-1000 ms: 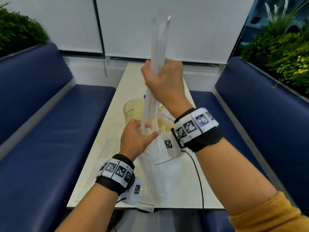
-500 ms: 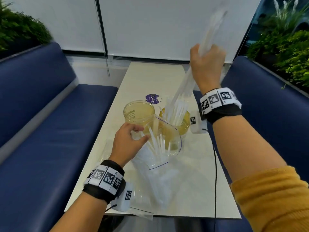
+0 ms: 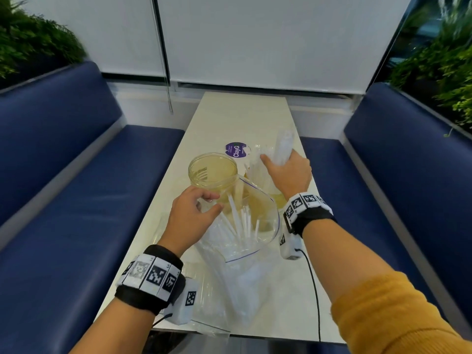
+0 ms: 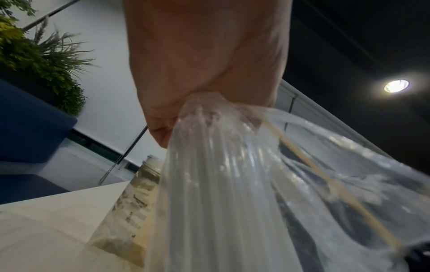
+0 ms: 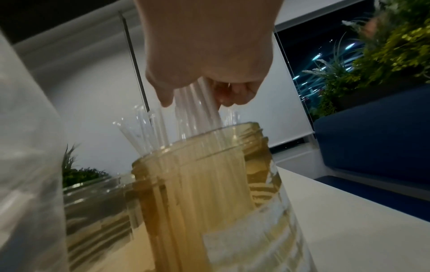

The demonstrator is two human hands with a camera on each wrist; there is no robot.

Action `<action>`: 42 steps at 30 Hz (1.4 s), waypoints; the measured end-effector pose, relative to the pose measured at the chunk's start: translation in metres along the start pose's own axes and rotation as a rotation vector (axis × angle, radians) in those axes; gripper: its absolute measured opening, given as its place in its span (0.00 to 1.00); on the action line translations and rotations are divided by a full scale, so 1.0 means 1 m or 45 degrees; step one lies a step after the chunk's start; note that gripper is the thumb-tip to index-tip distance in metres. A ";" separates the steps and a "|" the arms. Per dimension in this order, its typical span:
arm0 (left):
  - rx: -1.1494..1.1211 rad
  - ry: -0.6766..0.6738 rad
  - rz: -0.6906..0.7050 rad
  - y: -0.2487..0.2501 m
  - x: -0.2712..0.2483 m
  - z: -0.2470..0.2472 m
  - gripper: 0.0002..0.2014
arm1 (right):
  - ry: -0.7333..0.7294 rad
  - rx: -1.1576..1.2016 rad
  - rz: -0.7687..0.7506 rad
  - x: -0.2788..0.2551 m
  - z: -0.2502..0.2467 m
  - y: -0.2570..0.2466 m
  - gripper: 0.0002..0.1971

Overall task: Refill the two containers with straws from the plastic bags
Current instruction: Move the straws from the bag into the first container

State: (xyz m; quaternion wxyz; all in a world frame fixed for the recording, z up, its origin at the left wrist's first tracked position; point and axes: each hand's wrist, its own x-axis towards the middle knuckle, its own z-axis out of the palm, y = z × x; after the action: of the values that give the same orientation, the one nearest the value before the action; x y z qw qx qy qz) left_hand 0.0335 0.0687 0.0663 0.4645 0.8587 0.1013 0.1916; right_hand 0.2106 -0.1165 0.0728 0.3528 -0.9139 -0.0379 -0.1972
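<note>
reaching forward from the near edge of the white table point(image 3: 224, 116), both forearms carry marker-printed wristbands, and the right one ends in a mustard sleeve point(image 3: 398, 310). nearest lies a flat clear plastic bag point(image 3: 204, 325) at the table edge, under the left wrist. just beyond it a second, fuller plastic bag point(image 3: 242, 264) stands with its mouth wide open toward the head camera, white straws point(image 3: 237, 218) leaning inside it, too many and too overlapped to count. the left hand point(image 3: 190, 221) is palm down, fingers and thumb curled to pinch the bag's rim on its left side; the left wrist view shows the film bunched tight in that grip point(image 4: 204, 60). two amber-tinted clear containers stand side by side past the bag. the left container point(image 3: 213, 172) looks to hold no straws, its round mouth open upward. the right container point(image 5: 209, 184), mostly hidden behind the bag and hand in the head view, holds a cluster of straws standing upright. the right hand point(image 3: 287, 175) is above it, knuckles up, fingers closed round a bundle of straws point(image 3: 283, 149) whose lower ends reach into the jar; the right wrist view shows them passing down through the fist point(image 5: 207, 55). farther on, a round purple sticker point(image 3: 236, 150) lies on the tabletop. two blue benches flank the table.
</note>
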 end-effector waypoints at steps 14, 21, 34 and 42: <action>0.024 -0.160 0.039 0.020 0.002 -0.013 0.16 | -0.480 -0.364 -0.408 0.030 -0.019 -0.010 0.20; 0.093 -0.221 0.074 0.024 0.002 -0.016 0.21 | -0.431 -0.093 -0.635 -0.004 -0.077 -0.077 0.11; -0.095 -0.318 -0.022 0.015 -0.006 -0.016 0.30 | -1.225 -0.397 -0.380 -0.107 -0.035 -0.068 0.39; -0.200 -0.251 -0.135 0.009 -0.008 -0.020 0.25 | -1.095 -0.150 -0.345 -0.113 -0.036 -0.062 0.26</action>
State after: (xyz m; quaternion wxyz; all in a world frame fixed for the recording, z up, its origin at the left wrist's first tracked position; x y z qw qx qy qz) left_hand 0.0176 0.0759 0.0817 0.5475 0.8277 0.0853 0.0887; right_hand 0.0819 -0.0859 0.0923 0.2235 -0.9180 -0.2889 0.1543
